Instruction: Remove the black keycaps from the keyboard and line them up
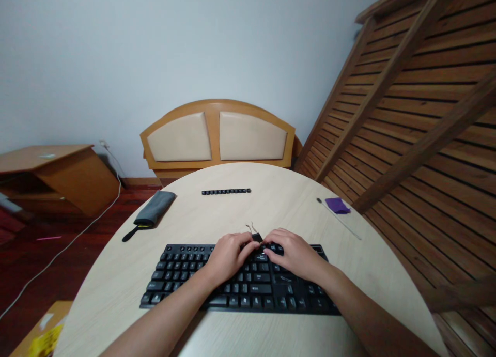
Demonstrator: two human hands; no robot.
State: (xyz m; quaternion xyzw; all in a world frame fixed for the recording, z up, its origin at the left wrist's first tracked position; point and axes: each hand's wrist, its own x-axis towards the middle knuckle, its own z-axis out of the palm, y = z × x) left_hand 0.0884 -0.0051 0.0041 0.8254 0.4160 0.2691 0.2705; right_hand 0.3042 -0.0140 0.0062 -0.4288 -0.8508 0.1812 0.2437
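Note:
A black keyboard [259,288] lies across the near part of the table. Over its upper rows, my left hand [231,253] is closed, thumb and fingers pinched together. My right hand [291,254] is closed too, and its fingertips meet the left ones. Between them shows a small black keycap puller [257,237] with two thin bent wires pointing away from me. Both sets of fingertips are on it; whether a keycap is also pinched there is hidden. Further back, a straight row of black keycaps [227,191] stands on the table.
On the round pale table [186,222], a grey pouch [156,208] with a black strap lies left. A thin long-handled brush [339,217] and a folded purple cloth [337,205] lie right. A headboard [217,109] stands behind; wooden slats [418,114] lean close on the right.

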